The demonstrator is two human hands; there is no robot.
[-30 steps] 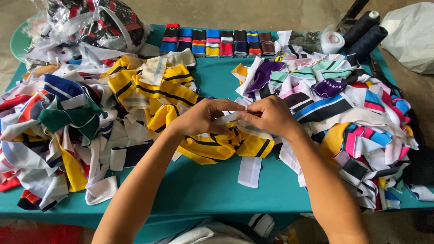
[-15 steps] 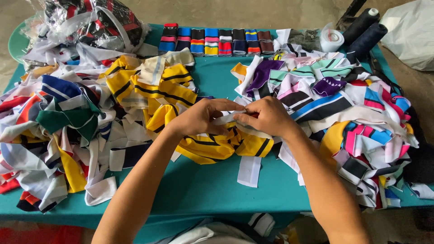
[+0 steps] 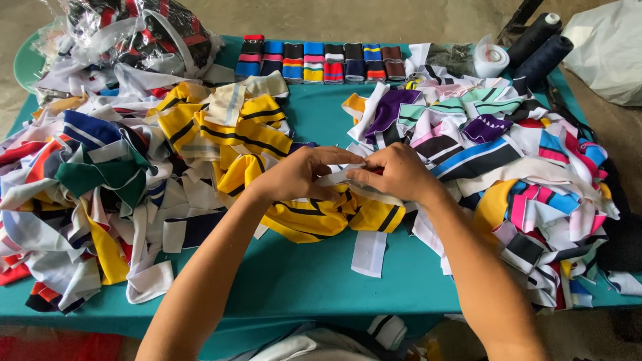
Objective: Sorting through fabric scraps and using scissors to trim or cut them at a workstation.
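Observation:
My left hand (image 3: pixel 301 175) and my right hand (image 3: pixel 396 172) meet at the middle of a teal table (image 3: pixel 301 274). Both pinch a small white fabric strip (image 3: pixel 336 177) between their fingertips. Right under the hands lies a bundle of yellow collars with black stripes (image 3: pixel 321 215). A white strip (image 3: pixel 369 253) hangs out below that bundle onto the teal cloth. More yellow striped pieces (image 3: pixel 221 127) lie just left of my left hand.
A mixed pile of coloured fabric pieces (image 3: pixel 80 194) covers the left side, another pile (image 3: pixel 528 174) the right. A row of folded striped collars (image 3: pixel 321 61) lines the far edge. Behind are a plastic bag of fabric (image 3: pixel 134 33), two dark thread cones (image 3: pixel 538 43) and a white tape roll (image 3: pixel 491 60).
Both hands have stayed together at the same spot, working the white strip with only slight finger movement. The piles have not moved.

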